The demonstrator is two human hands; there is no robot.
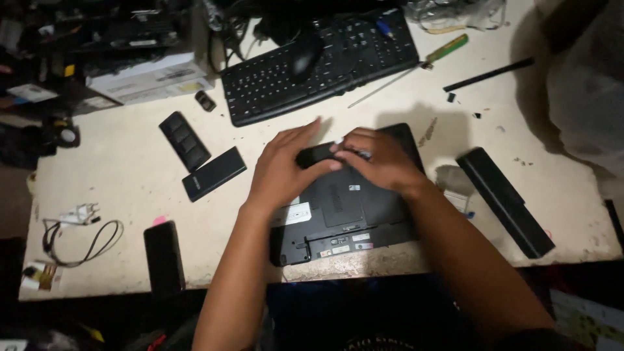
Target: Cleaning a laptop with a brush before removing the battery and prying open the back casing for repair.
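Two hands meet at centre frame over an upturned black laptop [351, 208] lying underside-up on the pale counter [130, 175]. Left hand [281, 166] is curled around a small black part [316, 155], fingers spread over its near side; right hand [380, 158] pinches the same part from the other end, fingertips [338, 151] on top of it. The part sits at the laptop's far edge, touching or just above the shell; cannot tell which.

Right of the laptop, a long black battery pack [506, 200] lies diagonally, apart from it. Upper centre: black keyboard [322, 65] with a dark mouse [305, 53] resting on it. A green-handled screwdriver [422, 64] lies just right of the keyboard. Left of the hands: two flat black slabs [213, 173] [185, 140] near each other, another black slab [164, 257] at the counter's near edge. Far left, a white plug with looped cable [81, 227].
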